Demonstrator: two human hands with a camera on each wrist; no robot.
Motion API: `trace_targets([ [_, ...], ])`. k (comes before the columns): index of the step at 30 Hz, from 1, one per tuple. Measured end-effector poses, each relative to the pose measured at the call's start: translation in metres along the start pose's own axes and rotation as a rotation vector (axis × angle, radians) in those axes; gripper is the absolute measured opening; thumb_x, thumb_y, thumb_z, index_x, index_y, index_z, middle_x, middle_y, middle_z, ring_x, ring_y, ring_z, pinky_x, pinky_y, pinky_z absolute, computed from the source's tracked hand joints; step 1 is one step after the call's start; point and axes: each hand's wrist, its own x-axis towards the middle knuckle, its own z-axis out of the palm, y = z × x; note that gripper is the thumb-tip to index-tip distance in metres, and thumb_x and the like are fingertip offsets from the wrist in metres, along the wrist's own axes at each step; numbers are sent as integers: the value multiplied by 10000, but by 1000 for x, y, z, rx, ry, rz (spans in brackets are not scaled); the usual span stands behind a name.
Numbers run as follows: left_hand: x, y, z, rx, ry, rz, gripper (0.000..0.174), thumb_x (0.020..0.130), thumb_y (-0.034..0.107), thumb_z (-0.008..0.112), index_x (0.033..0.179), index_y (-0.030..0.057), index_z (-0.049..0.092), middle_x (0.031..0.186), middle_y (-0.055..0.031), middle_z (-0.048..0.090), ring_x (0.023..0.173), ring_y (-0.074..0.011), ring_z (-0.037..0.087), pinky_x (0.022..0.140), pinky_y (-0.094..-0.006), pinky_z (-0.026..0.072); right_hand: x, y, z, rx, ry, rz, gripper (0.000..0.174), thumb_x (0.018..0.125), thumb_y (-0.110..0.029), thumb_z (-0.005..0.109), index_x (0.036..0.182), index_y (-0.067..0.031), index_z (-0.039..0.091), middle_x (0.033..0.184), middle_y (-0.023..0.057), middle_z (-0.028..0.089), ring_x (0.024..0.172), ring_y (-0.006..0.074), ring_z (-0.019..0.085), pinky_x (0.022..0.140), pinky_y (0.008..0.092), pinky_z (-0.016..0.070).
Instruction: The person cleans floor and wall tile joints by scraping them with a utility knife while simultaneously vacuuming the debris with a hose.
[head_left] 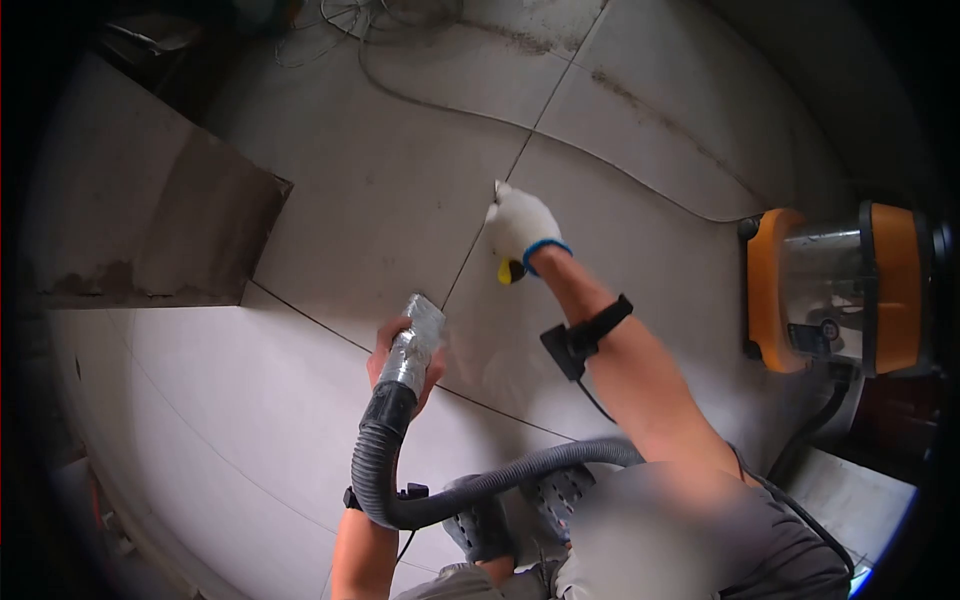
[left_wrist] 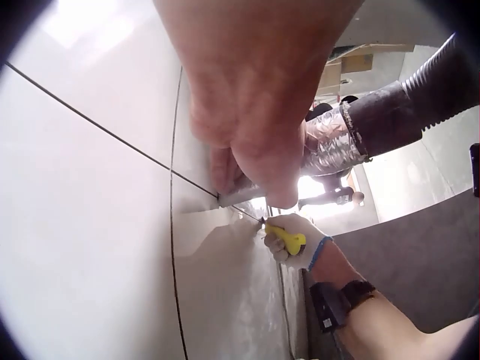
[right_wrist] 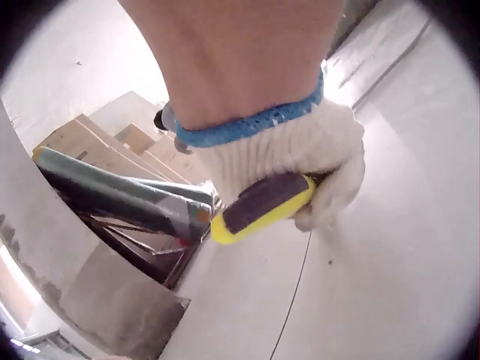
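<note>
My bare left hand (head_left: pixel 381 352) grips a vacuum hose nozzle (head_left: pixel 423 325) wrapped in silver tape, its mouth close over the tile joint. From the nozzle a ribbed grey hose (head_left: pixel 372 465) curves back past my body. In a white knit glove with a blue cuff, my right hand (head_left: pixel 525 226) holds a scraper (right_wrist: pixel 262 208) by its yellow-and-black handle. Its tip shows at the dark joint line (head_left: pixel 518 150), further along than the nozzle. In the left wrist view, the yellow handle (left_wrist: pixel 294 241) sticks out of the gloved fist; the left fingers partly hide the nozzle.
An orange vacuum cleaner (head_left: pixel 890 290) with a clear drum stands on the right. A thin cable (head_left: pixel 620 165) runs across the large floor tiles. A stained grey block-like structure (head_left: pixel 160 200) rises at left. Cardboard boxes (right_wrist: pixel 101 154) show in the right wrist view.
</note>
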Motion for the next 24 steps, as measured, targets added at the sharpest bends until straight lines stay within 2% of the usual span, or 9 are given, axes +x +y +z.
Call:
trace_targets([
  [4, 1, -7, 5, -37, 39, 79, 738, 790, 255, 926, 1402, 86, 549, 1103, -192, 754, 970, -316, 760, 930, -411, 608, -32, -13, 5, -57, -83, 42, 615, 981, -227, 550, 1563, -28, 547, 1238, 274, 757, 1139, 462, 729, 997, 523, 581],
  [8, -2, -8, 3, -73, 1, -30, 724, 788, 245, 918, 1393, 89, 553, 1114, -195, 749, 980, -315, 759, 937, -416, 607, 19, 8, -13, -1, 60, -39, 410, 973, -186, 568, 1313, 13, 682, 1150, 288, 769, 1102, 454, 745, 968, 522, 596],
  [10, 0, -7, 2, -67, 3, -5, 718, 787, 239, 917, 1388, 88, 556, 1127, -192, 747, 992, -311, 758, 943, -417, 607, 38, 8, -23, -11, -39, 24, 456, 954, -179, 591, 1353, 30, 666, 1130, 291, 773, 1085, 444, 753, 951, 520, 601],
  [12, 0, 0, 3, 4, 22, -36, 712, 786, 228, 916, 1384, 89, 557, 1141, -188, 745, 1000, -307, 755, 946, -417, 607, 29, 9, -4, -34, 68, -16, 510, 942, -170, 600, 1404, 42, 641, 1106, 298, 774, 1067, 451, 758, 936, 517, 605],
  [14, 1, -1, 2, 9, 27, 4, 707, 789, 217, 915, 1384, 92, 555, 1129, -185, 743, 987, -287, 749, 938, -408, 605, 6, 5, 10, -26, 16, -27, 586, 961, -191, 584, 1506, 21, 588, 1147, 290, 772, 1078, 475, 747, 951, 531, 596],
  [18, -1, -4, 3, -85, 11, 11, 708, 794, 216, 915, 1388, 91, 551, 1099, -178, 742, 963, -266, 742, 925, -398, 604, 13, 18, 1, -15, 81, -49, 526, 980, -212, 565, 1470, -37, 641, 1253, 274, 750, 1149, 451, 729, 1024, 498, 580],
  [20, -1, -5, 0, -107, -10, -9, 712, 796, 218, 918, 1391, 88, 549, 1090, -174, 742, 957, -261, 740, 922, -395, 604, 44, 23, -22, 50, 122, -14, 408, 960, -196, 569, 1293, -12, 715, 1209, 274, 758, 1130, 452, 731, 1004, 505, 584],
  [22, 0, -6, 0, -74, 14, 93, 713, 801, 216, 915, 1395, 86, 543, 1079, -171, 745, 944, -263, 743, 909, -390, 606, 60, 18, -38, 39, -2, 80, 400, 959, -187, 563, 1281, -10, 722, 1212, 280, 756, 1141, 453, 729, 1002, 507, 584],
  [24, -1, -8, 4, -48, 35, 96, 715, 801, 217, 917, 1396, 85, 543, 1079, -171, 745, 943, -261, 742, 906, -387, 606, 55, 18, -23, -36, 84, 0, 469, 968, -191, 554, 1380, -10, 688, 1244, 291, 746, 1169, 452, 721, 1029, 497, 577],
])
